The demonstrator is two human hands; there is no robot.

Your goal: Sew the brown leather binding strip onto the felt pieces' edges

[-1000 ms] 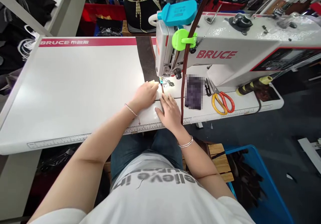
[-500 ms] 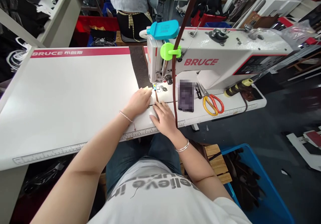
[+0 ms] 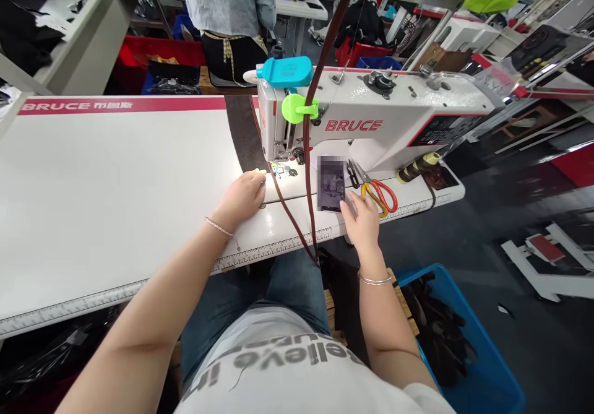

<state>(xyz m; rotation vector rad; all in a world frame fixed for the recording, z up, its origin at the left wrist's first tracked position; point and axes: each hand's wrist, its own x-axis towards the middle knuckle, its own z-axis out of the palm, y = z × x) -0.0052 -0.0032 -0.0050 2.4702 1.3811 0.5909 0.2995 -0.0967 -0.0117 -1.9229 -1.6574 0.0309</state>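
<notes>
The left hand (image 3: 244,198) lies on the white table (image 3: 139,172) with its fingers close together, their tips at the near end of a wide, dark brown, flat piece of material (image 3: 242,132); whether they pinch it or only press on it, I cannot tell. That piece runs back from the fingertips, along the left of the needle area of a white sewing machine (image 3: 394,101) with red BRUCE lettering, to the far edge of the table. A narrow reddish-brown strip (image 3: 307,154) hangs down from above, passes a lime-green plastic clip (image 3: 293,109) on the machine head, dips in a loop at the table's front edge and rises again to the needle area, just right of the left hand. The right hand (image 3: 364,222) is palm down with thumb and fingers spread, the thumb at the lower right corner of a dark, flat phone (image 3: 331,185) with a blurred screen. Its fingers are beside metal scissors with red and yellow handles (image 3: 388,196); contact is unclear. Between phone and scissors lies a small black tool (image 3: 352,174), and farther right a dark thread spool with yellow ends (image 3: 419,168).
</notes>
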